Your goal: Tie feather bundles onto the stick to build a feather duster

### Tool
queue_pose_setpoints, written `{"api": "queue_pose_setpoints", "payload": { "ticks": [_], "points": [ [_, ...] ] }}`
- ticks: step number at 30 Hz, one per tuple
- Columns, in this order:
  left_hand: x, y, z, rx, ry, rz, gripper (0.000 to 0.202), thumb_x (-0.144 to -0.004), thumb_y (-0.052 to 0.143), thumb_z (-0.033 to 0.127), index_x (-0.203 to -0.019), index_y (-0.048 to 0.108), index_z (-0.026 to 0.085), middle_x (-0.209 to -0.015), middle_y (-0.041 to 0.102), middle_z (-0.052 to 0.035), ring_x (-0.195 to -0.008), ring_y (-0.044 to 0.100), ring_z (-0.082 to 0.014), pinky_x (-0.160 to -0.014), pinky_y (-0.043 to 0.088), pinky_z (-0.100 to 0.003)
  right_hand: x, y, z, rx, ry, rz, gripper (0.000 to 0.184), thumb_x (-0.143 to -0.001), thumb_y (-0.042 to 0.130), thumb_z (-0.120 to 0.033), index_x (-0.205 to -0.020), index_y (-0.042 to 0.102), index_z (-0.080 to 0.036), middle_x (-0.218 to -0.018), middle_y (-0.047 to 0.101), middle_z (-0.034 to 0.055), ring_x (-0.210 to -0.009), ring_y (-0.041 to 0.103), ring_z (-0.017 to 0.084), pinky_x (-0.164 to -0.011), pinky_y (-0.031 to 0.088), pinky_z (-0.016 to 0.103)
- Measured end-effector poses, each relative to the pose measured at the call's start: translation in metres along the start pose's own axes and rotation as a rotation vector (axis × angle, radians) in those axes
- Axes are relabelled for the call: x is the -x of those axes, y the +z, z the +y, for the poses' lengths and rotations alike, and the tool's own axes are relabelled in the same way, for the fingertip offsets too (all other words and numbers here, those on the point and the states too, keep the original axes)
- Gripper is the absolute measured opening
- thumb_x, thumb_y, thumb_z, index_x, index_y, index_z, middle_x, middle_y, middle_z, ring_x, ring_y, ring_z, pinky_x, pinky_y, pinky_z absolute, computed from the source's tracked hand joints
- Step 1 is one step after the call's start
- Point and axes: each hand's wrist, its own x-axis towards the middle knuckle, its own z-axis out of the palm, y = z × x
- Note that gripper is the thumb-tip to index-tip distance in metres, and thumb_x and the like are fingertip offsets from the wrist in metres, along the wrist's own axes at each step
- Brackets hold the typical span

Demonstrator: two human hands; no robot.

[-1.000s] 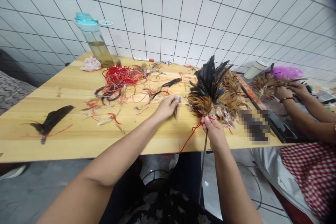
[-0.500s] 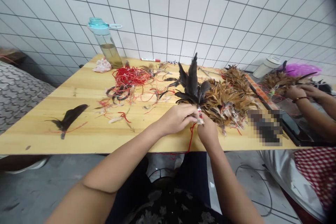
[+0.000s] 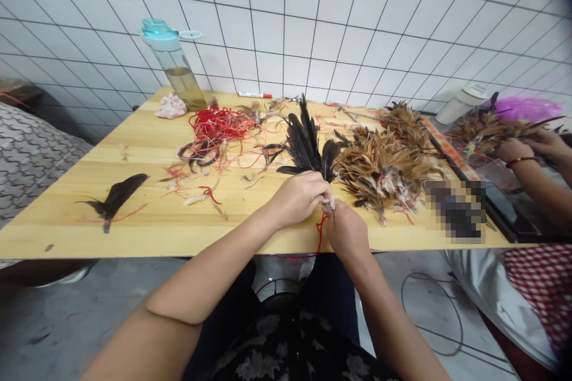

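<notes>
My left hand (image 3: 300, 195) and my right hand (image 3: 347, 229) meet at the front edge of the wooden table (image 3: 134, 214). Both are closed on the base of a small bunch of black feathers (image 3: 306, 146) that stands up between them. A red string (image 3: 320, 235) hangs down from where the hands meet. Just right of the bunch lies a pile of brown feathers (image 3: 384, 166).
A tangle of red string (image 3: 217, 128) lies at mid-table, a single dark feather (image 3: 117, 196) at the left, a water bottle (image 3: 176, 68) and a red pen (image 3: 254, 95) by the tiled wall. Another person's hands (image 3: 527, 146) work on feathers at the right.
My left hand left the table and joined my right hand at the feather bunch. The large feather bundle now lies on the table and a smaller black bunch is held upright.
</notes>
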Motion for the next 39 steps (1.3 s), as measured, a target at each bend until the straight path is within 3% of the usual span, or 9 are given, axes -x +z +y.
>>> {"api": "queue_pose_setpoints", "payload": {
  "ticks": [11, 18, 28, 35, 39],
  "points": [
    [0.014, -0.008, 0.008, -0.173, 0.005, -0.035, 0.028, -0.094, 0.04, 0.014, -0.087, 0.067, 0.016, -0.085, 0.062, -0.0058, -0.082, 0.055, -0.0156, -0.077, 0.045, -0.028, 0.005, -0.001, -0.001, -0.045, -0.092, -0.023, 0.018, -0.095, 0.045, -0.022, -0.099, 0.06, -0.016, -0.094, 0.072, 0.0119, -0.085, 0.066, 0.023, -0.065, 0.035, 0.028],
    [0.017, -0.016, 0.019, -0.33, 0.038, -0.081, 0.027, -0.094, 0.042, 0.015, -0.084, 0.067, 0.016, -0.083, 0.059, -0.0058, -0.078, 0.049, -0.0164, -0.072, 0.042, -0.028, 0.008, 0.007, 0.001, -0.097, -0.194, 0.055, 0.02, -0.095, 0.042, -0.02, -0.097, 0.061, -0.017, -0.089, 0.07, 0.01, -0.081, 0.064, 0.021, -0.064, 0.034, 0.028],
    [0.016, -0.01, 0.026, -0.347, 0.069, -0.102, 0.021, -0.093, 0.047, 0.017, -0.081, 0.064, 0.015, -0.084, 0.058, -0.0058, -0.079, 0.048, -0.0167, -0.071, 0.041, -0.028, 0.016, 0.011, 0.004, -0.168, -0.128, 0.063, 0.022, -0.095, 0.038, -0.022, -0.089, 0.059, -0.017, -0.085, 0.068, 0.0097, -0.075, 0.062, 0.021, -0.062, 0.033, 0.028],
    [0.008, -0.019, 0.035, -0.279, 0.068, 0.106, 0.031, -0.093, 0.047, 0.017, -0.12, 0.061, 0.018, -0.111, 0.062, -0.0103, -0.101, 0.052, -0.0211, -0.09, 0.046, -0.037, 0.007, 0.006, 0.005, -0.297, -0.098, 0.172, 0.029, -0.095, 0.032, -0.023, -0.084, 0.058, -0.018, -0.079, 0.065, 0.0083, -0.069, 0.057, 0.02, -0.062, 0.035, 0.028],
    [0.022, -0.029, 0.042, -0.236, -0.007, 0.394, 0.029, -0.089, 0.054, 0.02, -0.117, 0.062, 0.023, -0.12, 0.06, -0.0098, -0.113, 0.052, -0.023, -0.1, 0.043, -0.042, 0.006, 0.007, 0.007, -0.412, -0.101, 0.193, 0.033, -0.096, 0.03, -0.031, -0.08, 0.056, -0.02, -0.074, 0.063, 0.0063, -0.068, 0.056, 0.019, -0.063, 0.036, 0.028]
  ]
}}
